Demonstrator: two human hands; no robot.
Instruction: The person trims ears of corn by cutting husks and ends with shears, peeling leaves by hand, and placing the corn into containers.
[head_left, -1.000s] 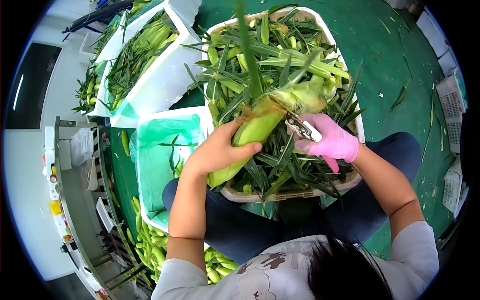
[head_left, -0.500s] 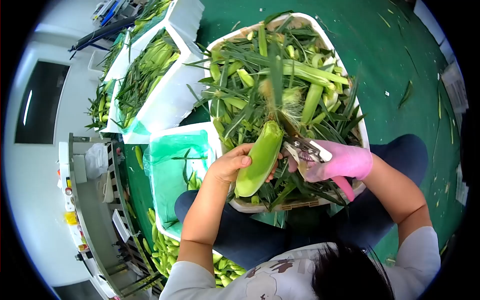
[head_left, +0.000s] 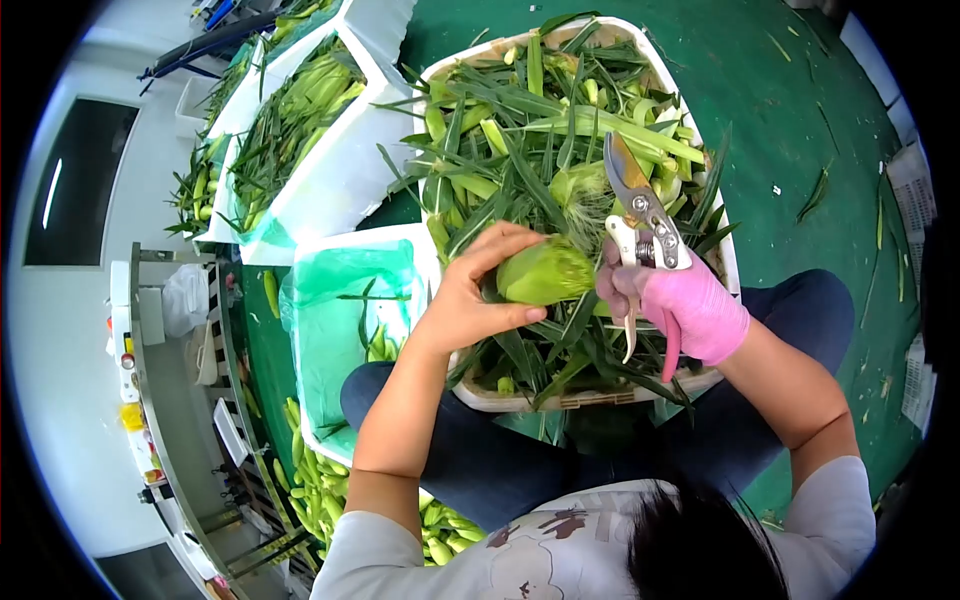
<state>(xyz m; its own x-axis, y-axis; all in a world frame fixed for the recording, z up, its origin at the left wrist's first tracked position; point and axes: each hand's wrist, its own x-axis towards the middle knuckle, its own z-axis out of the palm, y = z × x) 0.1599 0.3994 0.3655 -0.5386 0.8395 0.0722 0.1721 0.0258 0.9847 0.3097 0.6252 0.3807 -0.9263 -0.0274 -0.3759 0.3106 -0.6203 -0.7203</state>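
Note:
My bare left hand (head_left: 480, 298) is wrapped round a green corn cob (head_left: 540, 273) in its husk, its cut end turned to the right. In a pink glove, my right hand (head_left: 690, 305) grips pruning shears (head_left: 645, 215), whose blades point up and away from the cob. The right fingertips are close beside the cob's end; whether they touch it is unclear. Under both hands stands a white tub (head_left: 722, 262) heaped with cut leaves, husks and stalks (head_left: 520, 115). A tuft of pale silk (head_left: 588, 212) lies on the heap near the shears.
Left of the tub is a white box (head_left: 415, 235) lined with green film, with a few cobs inside. Foam boxes (head_left: 320, 185) of leafy corn stand at the upper left. Trimmed cobs (head_left: 320, 490) are piled at the lower left. A metal rack (head_left: 190, 400) stands further left.
The long leafy top is off the cob, which has turned from upright to sideways in my left hand. My right hand has drawn the shears away and swung their blades upward.

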